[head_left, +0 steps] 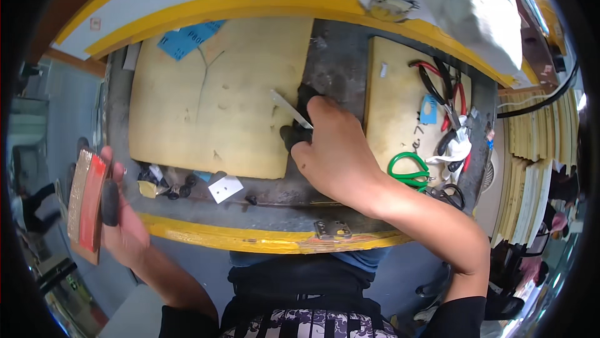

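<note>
My left hand (120, 213), a black finger cot showing, grips a wooden block with a red strip (89, 203) out at the bench's left. My right hand (334, 156), black cots on its fingertips, is closed on a thin silvery strip (283, 103) over the right part of a large cream board (206, 106). A blue paper piece (184, 38) and a thin forked line or wire lie on that board. A white card (225, 188) and small black bits (172, 191) lie along its front edge.
A smaller board (390, 88) at right carries pliers (445, 81), green-handled scissors (407, 176) and white cloth or paper. A yellow-edged shelf (262, 0) runs behind, holding metal fittings and white fabric. Stacked boards (525, 125) stand beyond the bench (337, 56).
</note>
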### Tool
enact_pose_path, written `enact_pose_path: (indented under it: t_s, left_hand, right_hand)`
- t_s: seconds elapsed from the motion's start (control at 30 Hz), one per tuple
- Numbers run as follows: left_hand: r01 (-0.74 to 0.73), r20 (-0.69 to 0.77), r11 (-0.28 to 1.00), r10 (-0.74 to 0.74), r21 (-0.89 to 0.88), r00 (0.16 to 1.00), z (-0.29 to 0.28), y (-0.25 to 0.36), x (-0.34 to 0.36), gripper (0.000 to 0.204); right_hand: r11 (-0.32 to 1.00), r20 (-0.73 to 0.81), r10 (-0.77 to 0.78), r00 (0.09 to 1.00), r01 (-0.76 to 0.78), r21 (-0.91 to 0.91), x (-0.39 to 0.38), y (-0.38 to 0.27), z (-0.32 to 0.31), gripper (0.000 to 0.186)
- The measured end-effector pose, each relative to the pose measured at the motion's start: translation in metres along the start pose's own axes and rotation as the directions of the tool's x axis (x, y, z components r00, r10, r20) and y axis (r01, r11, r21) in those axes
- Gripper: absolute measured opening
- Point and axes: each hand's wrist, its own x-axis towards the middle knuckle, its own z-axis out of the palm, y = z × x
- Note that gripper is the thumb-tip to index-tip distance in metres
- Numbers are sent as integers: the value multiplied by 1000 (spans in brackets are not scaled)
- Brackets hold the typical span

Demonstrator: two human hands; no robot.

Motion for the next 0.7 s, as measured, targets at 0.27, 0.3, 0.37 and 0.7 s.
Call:
enact_pose_path:
  t_s: [0.27,0.3,0.37,0.7]
  left_hand:
    - [5,-44,1000,-4,22,999,-6,0,-2,43]
    - [33,-57,995,-28,89,998,-5,0,-2,49]
    - [61,-63,985,-51,159,997,-2,0,-3,57]
    - [34,-10,996,-33,81,999,32,4,-3,57]
  right_hand:
    - [828,-233,-185,955,24,-560,3,35,-44,24]
    - [832,-211,-165,963,21,-555,6,42,-53,26]
    - [806,-241,-71,968,-86,-585,13,53,-64,27]
    - [920,-328,-83,941,-54,-388,14,63,-79,22]
